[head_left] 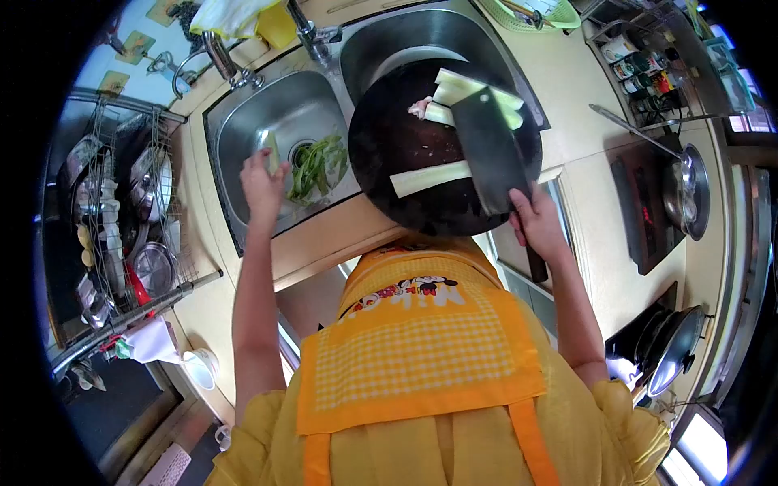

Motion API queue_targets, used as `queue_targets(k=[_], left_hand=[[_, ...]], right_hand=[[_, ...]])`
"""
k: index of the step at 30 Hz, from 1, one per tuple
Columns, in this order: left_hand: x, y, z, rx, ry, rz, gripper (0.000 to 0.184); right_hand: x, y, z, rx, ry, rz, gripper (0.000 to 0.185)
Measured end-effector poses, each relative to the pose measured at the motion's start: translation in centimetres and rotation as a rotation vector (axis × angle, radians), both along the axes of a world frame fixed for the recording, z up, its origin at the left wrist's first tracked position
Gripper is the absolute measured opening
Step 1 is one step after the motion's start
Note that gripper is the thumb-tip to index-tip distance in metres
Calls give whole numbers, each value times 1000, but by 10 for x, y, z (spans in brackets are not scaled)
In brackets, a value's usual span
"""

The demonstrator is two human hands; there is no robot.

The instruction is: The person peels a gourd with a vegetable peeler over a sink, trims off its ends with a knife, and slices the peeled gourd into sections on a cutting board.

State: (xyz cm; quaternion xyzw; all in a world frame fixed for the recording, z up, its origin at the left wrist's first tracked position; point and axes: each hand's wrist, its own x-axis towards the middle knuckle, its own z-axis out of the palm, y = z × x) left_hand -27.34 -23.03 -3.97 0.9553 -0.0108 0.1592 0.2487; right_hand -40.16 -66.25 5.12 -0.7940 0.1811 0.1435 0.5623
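In my right hand (539, 223) is a cleaver (493, 150), gripped near its dark handle, with the broad blade lying over a round dark cutting board (381, 154). Pale green stalk pieces (478, 93) lie at the board's far side, partly under the blade. Another long stalk piece (429, 177) rests nearer me, left of the blade. A small pinkish-white bit (419, 107) sits beside the far pieces. My left hand (264, 182) is over the left sink basin, its fingers closed around a short green stalk piece (273, 148). Green leaves (318, 168) lie by the drain.
The board spans part of the right sink basin (405, 32) and the counter edge. Two taps stand behind the sinks, one a curved tap (219, 57). A dish rack (121, 202) is at left. On the right are a cooktop (644, 202) and a pan (689, 194).
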Motion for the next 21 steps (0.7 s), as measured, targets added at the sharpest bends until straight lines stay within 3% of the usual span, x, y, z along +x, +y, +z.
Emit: queue_targets(k=[1, 3, 5, 7, 10, 16, 19, 21], left_hand=[[-1, -20, 1, 67, -79, -21, 25], [-13, -88, 18, -328, 88, -235, 21], [-23, -142, 18, -345, 164, -550, 23], [-38, -181, 20, 10, 25, -681, 34], [-41, -202, 11, 132, 175, -741, 43], [-29, -201, 15, 123, 303, -699, 32], [-20, -197, 20, -87, 389, -604, 26], [-4, -187, 22, -218, 285, -529, 22]], right_hand=[[-2, -6, 2, 57, 8, -57, 18], [-5, -13, 12, 113, 15, -133, 18], [-8, -20, 14, 87, 8, -158, 19], [-13, -26, 14, 61, 10, -182, 19], [-19, -32, 15, 47, 19, -208, 20], [-26, -41, 13, 98, 10, -268, 20], [-28, -44, 15, 109, 9, -290, 20], [-29, -48, 13, 114, 2, -293, 20]])
